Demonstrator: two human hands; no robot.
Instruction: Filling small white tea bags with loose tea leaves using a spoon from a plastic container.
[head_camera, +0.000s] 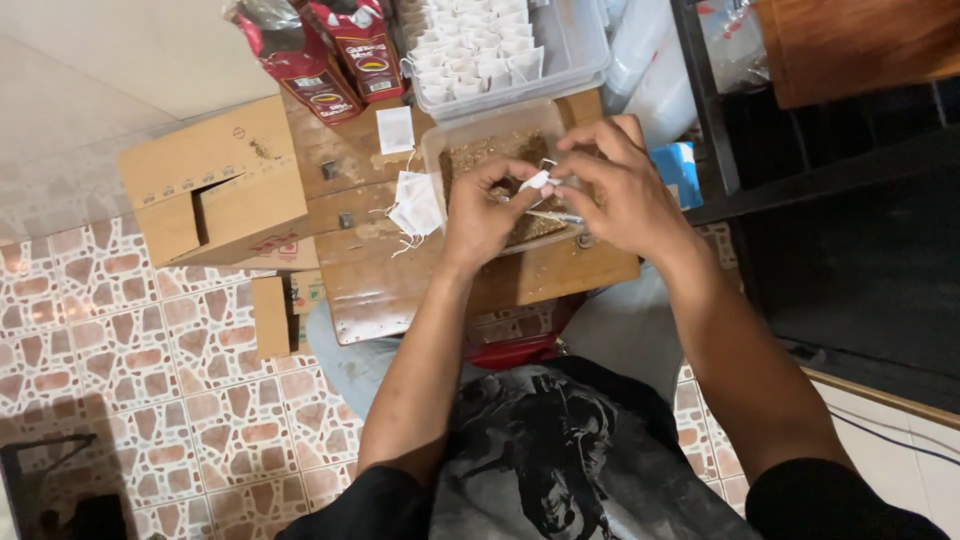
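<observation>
Fingertips of both hands meet on a small white filter bag (534, 181), just above centre of the frame. The left hand (483, 213) pinches the bag's lower-left edge between thumb and forefinger, remaining fingers curled under. The right hand (622, 190) closes on the bag from the upper right — thumb and forefinger on the paper, other fingers arched over it.

The bag is held directly over a clear plastic tub (447, 140) containing loose brown flakes. A thin metal implement (553, 216) lies in the tub under the right palm; its type cannot be determined.

The tub rests on a small wooden table (380, 280) at centre frame. Just left of the left hand, a loose stack of empty white bags (417, 207) with strings lies on the wood; a single flat bag (395, 130) lies above it.

At top centre, a second clear container (580, 45) holds rows of upright white bags. Two red foil pouches (330, 55) stand to its left. An open cardboard box (215, 185) occupies the left-centre area, touching the table edge. A blue-and-white carton (680, 170) sits right of the tub. Patterned floor tiles (120, 340) fill the lower left.
</observation>
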